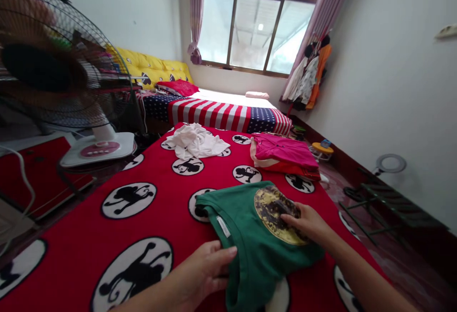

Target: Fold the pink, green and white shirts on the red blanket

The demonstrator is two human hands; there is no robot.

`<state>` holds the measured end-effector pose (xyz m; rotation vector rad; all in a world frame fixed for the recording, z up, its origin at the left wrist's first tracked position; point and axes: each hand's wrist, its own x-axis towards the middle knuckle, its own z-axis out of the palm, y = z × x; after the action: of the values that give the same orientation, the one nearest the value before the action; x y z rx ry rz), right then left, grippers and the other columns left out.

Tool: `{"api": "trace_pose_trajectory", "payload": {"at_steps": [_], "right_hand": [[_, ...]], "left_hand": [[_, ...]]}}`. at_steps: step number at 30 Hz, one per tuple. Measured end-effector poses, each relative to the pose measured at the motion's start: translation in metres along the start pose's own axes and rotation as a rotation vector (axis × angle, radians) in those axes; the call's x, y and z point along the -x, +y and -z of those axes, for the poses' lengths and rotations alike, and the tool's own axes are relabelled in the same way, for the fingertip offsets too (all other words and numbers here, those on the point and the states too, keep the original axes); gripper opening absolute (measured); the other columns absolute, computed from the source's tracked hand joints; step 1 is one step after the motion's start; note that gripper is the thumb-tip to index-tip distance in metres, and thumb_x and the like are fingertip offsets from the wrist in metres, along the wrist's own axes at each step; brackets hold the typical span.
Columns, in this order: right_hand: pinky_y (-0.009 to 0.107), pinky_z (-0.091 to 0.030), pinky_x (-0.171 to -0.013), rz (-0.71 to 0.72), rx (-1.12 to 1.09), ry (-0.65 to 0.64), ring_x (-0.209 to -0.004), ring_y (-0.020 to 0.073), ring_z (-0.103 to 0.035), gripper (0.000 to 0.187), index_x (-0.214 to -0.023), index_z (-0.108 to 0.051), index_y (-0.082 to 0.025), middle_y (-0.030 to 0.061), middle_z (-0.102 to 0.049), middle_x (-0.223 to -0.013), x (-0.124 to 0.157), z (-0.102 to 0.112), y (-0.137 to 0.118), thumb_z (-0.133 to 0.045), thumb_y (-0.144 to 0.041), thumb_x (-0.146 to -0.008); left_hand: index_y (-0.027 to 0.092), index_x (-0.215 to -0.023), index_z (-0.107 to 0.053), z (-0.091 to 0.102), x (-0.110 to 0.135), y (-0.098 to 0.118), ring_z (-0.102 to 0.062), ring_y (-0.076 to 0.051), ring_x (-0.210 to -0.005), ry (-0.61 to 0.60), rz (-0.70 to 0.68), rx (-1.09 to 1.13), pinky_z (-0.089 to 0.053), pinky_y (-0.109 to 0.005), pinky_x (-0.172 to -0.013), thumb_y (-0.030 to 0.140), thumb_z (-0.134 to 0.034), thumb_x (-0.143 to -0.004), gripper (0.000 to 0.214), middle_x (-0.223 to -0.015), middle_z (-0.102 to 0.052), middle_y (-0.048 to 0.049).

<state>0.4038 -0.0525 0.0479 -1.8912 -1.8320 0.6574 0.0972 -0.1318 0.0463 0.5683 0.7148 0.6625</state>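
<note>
Green T-shirt (246, 240) lies on the red monkey-print bedspread (60, 240). Left grip (203, 269) closes on its folded edge; right grip (307, 221) rests open on the chest print (267, 207), keeping cloth flat.

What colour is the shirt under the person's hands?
The T-shirt is green with a round yellow print, clearest in the head view.

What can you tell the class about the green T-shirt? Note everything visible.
The green T-shirt looks like cotton knit, lying partly folded on the red bedspread. Its collar band and a white label show at upper left, and a round, worn yellow-and-black print marks its surface. The right hand rests on the print; the left hand holds the near edge.
</note>
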Motion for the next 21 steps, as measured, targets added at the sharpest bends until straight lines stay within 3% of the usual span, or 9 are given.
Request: {"api": "trace_pose_trajectory", "payload": {"at_steps": [4, 8, 13, 17, 21], "right_hand": [[0.030, -0.050, -0.063, 0.062, -0.123, 0.071, -0.076, 0.0251, -0.067, 0.028, -0.084, -0.064, -0.016, 0.0042, -0.071, -0.076, 0.016, 0.008, -0.016, -0.065, -0.042, -0.071], [0.034, -0.055, -0.074, 0.085, -0.406, 0.052, -0.088, 0.0258, -0.067, 0.038, -0.103, -0.063, -0.016, 0.0064, -0.072, -0.095, 0.041, 0.028, -0.038, -0.066, -0.041, -0.074], [0.038, -0.057, -0.080, 0.067, -0.524, 0.186, -0.094, 0.0276, -0.067, 0.052, -0.117, -0.059, -0.019, 0.0085, -0.071, -0.106, 0.056, 0.056, -0.049, -0.071, -0.043, -0.072], [0.036, -0.057, -0.079, 0.125, -0.466, 0.252, -0.092, 0.0272, -0.068, 0.047, -0.110, -0.065, -0.018, 0.0071, -0.072, -0.103, 0.024, 0.085, -0.051, -0.075, -0.038, -0.068], [0.035, -0.059, -0.071, 0.192, -0.533, 0.424, -0.080, 0.0243, -0.070, 0.047, -0.107, -0.066, -0.019, 0.0039, -0.074, -0.094, -0.036, 0.138, -0.061, -0.077, -0.032, -0.064]], "left_hand": [[0.015, -0.116, -0.060, -0.010, -0.015, -0.007, -0.065, -0.029, -0.104, 0.058, -0.113, -0.027, -0.052, -0.037, -0.088, 0.038, -0.070, -0.078, 0.046, -0.113, -0.068, -0.0140], [0.017, -0.116, -0.062, -0.013, -0.014, 0.003, -0.063, -0.029, -0.109, 0.101, -0.207, -0.035, -0.050, -0.037, -0.092, 0.035, -0.073, -0.074, 0.047, -0.112, -0.069, -0.0109], [0.023, -0.118, -0.059, -0.019, -0.012, 0.027, -0.062, -0.028, -0.109, 0.197, -0.281, -0.062, -0.052, -0.034, -0.086, 0.038, -0.073, -0.071, 0.052, -0.114, -0.069, -0.0060], [0.020, -0.113, -0.062, -0.045, -0.034, 0.068, -0.065, -0.025, -0.099, 0.187, -0.421, -0.225, -0.052, -0.031, -0.080, 0.038, -0.067, -0.075, 0.042, -0.103, -0.071, -0.0059], [0.017, -0.108, -0.063, -0.089, -0.088, 0.143, -0.065, -0.023, -0.093, 0.096, -0.718, -0.378, -0.051, -0.030, -0.079, 0.032, -0.062, -0.077, 0.034, -0.094, -0.071, -0.0052]]}}
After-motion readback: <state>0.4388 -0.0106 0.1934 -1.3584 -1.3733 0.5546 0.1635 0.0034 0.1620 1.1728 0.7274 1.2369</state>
